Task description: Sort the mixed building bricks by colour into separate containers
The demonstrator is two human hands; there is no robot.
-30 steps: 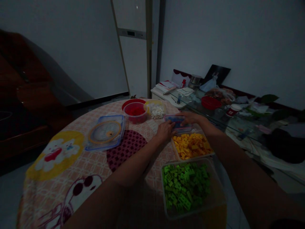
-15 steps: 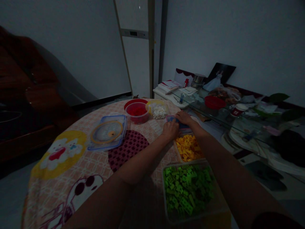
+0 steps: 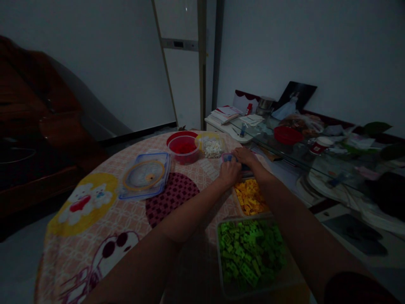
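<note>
Both my hands are at a small clear container of blue bricks (image 3: 228,158) on the far right of the round table. My left hand (image 3: 230,171) is closed, fingers curled down over the container's near side; what they grip is hidden. Just beyond it, my right hand (image 3: 245,156) bends its fingers over the container's far side, and its fingertips are hard to make out. Below my hands stands a box of yellow bricks (image 3: 249,196), partly behind my right forearm. Nearer to me is a larger clear box of green bricks (image 3: 249,253).
A tub of red pieces (image 3: 183,147) and a box of white pieces (image 3: 212,147) stand at the back. Blue-edged clear lids (image 3: 144,175) lie left on the patterned tablecloth (image 3: 133,215). Along the right runs a cluttered glass shelf (image 3: 268,137) with a red bowl (image 3: 287,134).
The whole view has shifted slightly. My left hand has moved a little toward me and to the right, while my right hand stays at the far side of the blue-brick container.
</note>
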